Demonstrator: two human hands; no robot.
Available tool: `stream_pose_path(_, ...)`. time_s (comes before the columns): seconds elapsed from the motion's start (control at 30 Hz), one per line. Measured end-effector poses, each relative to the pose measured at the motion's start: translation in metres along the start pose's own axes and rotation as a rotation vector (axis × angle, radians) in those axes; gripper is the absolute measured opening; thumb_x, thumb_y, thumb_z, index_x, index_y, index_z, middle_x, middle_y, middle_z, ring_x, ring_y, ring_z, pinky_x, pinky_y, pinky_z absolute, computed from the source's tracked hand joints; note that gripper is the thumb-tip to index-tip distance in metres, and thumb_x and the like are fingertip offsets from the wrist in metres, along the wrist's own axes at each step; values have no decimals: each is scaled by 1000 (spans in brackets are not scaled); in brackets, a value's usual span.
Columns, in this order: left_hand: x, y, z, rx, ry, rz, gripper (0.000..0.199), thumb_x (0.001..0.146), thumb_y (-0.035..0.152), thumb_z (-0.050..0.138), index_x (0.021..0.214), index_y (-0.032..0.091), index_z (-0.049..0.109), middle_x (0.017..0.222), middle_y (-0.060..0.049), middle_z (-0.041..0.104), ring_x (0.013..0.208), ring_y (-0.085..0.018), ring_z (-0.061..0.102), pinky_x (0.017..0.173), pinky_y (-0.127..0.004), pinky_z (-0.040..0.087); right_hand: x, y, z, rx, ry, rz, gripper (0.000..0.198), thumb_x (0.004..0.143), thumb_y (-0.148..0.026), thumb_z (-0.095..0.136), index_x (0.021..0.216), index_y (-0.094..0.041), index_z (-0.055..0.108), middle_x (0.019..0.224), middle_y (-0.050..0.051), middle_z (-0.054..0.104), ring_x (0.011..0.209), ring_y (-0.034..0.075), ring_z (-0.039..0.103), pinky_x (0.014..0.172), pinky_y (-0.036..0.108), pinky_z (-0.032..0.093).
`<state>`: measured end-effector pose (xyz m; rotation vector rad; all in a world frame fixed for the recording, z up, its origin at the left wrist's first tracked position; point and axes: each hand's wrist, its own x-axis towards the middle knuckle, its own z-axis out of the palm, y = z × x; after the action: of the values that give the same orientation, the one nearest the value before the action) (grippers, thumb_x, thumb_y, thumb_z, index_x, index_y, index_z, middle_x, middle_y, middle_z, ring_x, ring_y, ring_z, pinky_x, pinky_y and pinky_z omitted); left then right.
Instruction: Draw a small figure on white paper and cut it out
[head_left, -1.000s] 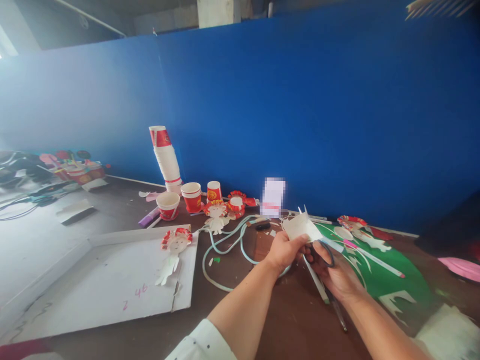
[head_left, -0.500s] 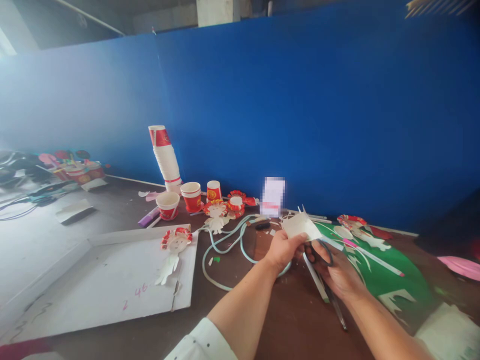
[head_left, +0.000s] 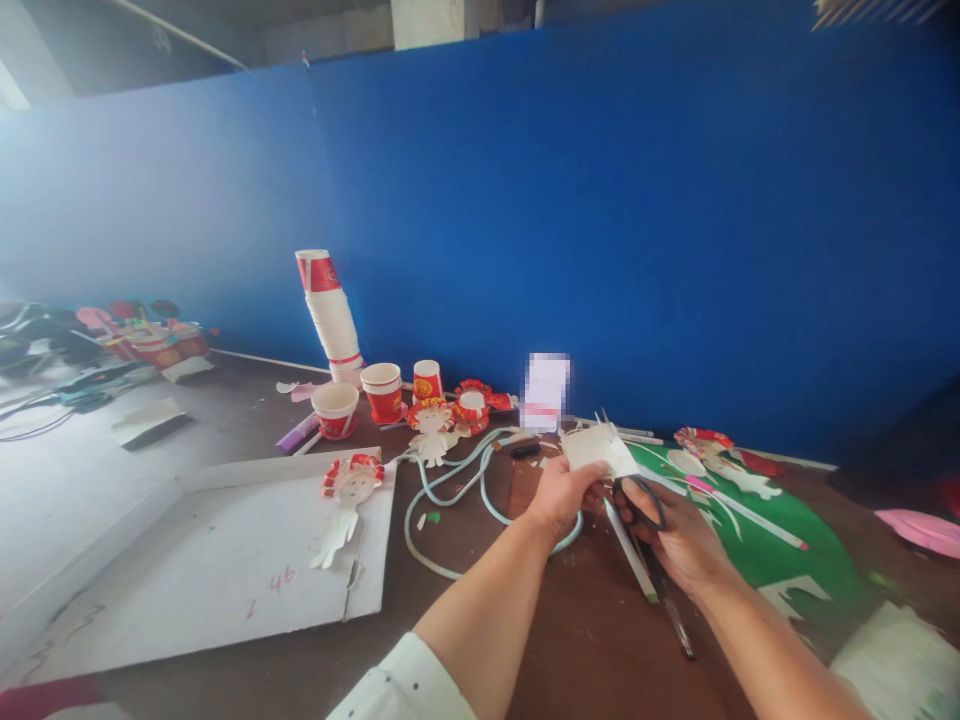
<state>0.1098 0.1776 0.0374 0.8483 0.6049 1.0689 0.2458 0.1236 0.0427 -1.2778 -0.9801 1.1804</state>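
The left grip [head_left: 561, 495] is clamped on the white paper [head_left: 592, 448] above the brown bench [head_left: 577, 640], the right grip [head_left: 686, 545] on the scissors [head_left: 624, 497]. This cutting seems unfinished, but one paper figure [head_left: 355, 485] already lies on the white tray [head_left: 187, 560] at nine o'clock. A green sheet [head_left: 806, 540] lies at three; a blue partition [head_left: 600, 200] stands at twelve.

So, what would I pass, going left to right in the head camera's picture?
Red cups, leaning cup stack, upside-down cup, left hand holding paper, right hand holding scissors, pink object.
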Motion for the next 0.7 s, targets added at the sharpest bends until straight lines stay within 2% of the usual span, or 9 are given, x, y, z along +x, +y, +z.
stream_pose_path(0.33,2,-1,-2,-30,4,13,30,60,35,76,69,12,60,49,0,54,38,-7,43,37,-19,28,2,3,-3,-91,-11,-6,26,73,-50,71,80,-25,71,63,-2,60,59,16,52,51,27,37)
stream_pose_path(0.7,2,-1,-2,-28,13,10,31,60,36,77,68,12,58,48,2,52,38,-6,42,38,-19,29,3,3,-1,-79,-2,-13,24,73,-49,73,78,-26,71,63,-2,59,58,15,51,49,26,35)
